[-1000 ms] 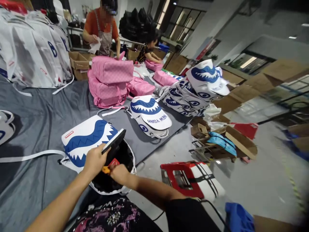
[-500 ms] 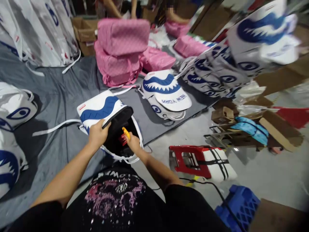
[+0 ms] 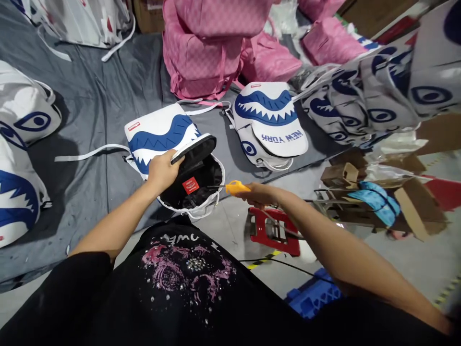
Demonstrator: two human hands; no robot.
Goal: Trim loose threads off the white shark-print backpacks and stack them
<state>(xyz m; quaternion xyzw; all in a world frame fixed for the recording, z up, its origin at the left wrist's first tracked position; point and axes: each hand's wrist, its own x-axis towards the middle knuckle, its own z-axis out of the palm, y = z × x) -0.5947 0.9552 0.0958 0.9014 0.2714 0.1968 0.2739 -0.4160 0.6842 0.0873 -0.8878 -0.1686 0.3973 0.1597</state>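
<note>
A white backpack with a blue wave and white teeth lies open toward me on the grey cloth. My left hand is closed on the rim of its lifted flap. Inside the black lining shows a red label. My right hand is wrapped round a yellow tool, whose thin dark tip reaches over the bag's right rim. Right of it rests a closed backpack with "NEW YORK" on its flap.
Pink bags are stacked behind. White backpacks stand at the left and right. On the floor are a red frame, a blue crate, cardboard boxes and a black cable.
My right hand has drawn the yellow tool out of the bag's opening to the right. My left hand still grips the flap. The view has shifted lower, and the red label is now unobstructed.
</note>
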